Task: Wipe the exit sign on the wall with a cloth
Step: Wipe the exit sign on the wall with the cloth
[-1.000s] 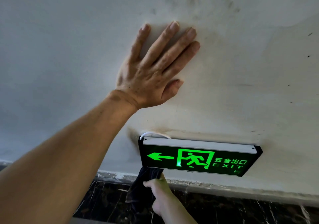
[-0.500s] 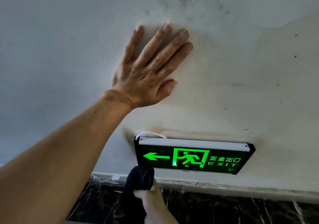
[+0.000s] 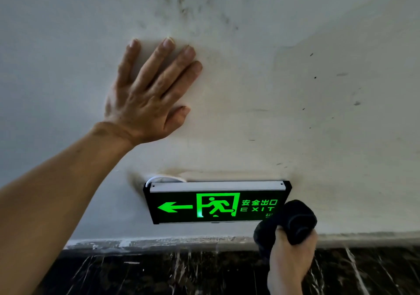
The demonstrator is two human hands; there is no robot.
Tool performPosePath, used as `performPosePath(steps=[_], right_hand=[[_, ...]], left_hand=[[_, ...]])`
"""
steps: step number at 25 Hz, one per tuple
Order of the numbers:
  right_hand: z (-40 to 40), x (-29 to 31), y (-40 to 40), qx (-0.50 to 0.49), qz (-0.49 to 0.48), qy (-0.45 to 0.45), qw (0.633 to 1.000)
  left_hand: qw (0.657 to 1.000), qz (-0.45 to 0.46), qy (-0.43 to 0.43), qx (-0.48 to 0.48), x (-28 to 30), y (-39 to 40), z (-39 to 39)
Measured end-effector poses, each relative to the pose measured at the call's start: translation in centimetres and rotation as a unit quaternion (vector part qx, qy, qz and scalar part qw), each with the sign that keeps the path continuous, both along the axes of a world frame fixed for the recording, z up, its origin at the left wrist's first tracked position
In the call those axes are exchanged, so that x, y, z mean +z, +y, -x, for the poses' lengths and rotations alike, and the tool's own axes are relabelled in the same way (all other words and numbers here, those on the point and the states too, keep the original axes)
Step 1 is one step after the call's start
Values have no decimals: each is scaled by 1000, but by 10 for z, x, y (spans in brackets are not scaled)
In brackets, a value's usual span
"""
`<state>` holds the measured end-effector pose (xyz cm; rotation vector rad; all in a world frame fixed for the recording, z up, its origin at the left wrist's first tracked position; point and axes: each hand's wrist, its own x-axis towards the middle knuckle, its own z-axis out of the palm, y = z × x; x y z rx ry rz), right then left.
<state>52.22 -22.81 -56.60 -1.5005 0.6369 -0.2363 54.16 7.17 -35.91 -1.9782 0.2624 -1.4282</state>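
Note:
A black exit sign [image 3: 216,203] with a lit green arrow, running figure and EXIT lettering hangs low on the white wall [image 3: 295,112]. My right hand [image 3: 288,260] grips a bunched black cloth [image 3: 293,222], which presses against the sign's lower right corner and hides it. My left hand [image 3: 150,94] lies flat on the wall above and left of the sign, fingers spread, holding nothing.
A white cable [image 3: 163,178] loops out of the wall at the sign's top left. Dark smudges [image 3: 193,8] mark the wall above my left hand. A dark marble skirting [image 3: 181,272] with white veins runs along the bottom.
My right hand has carried the cloth from under the sign's left end across to its right end. My left hand stays flat on the wall.

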Motion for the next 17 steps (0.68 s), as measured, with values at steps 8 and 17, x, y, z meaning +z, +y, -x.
performPosePath(steps=[8, 17], right_hand=[[-13, 9, 23, 81, 78, -83, 990], [19, 3, 63, 168, 142, -140, 965]], left_hand=[[1000, -7, -2, -3, 0, 1, 0], [1000, -9, -1, 0, -1, 3, -2]])
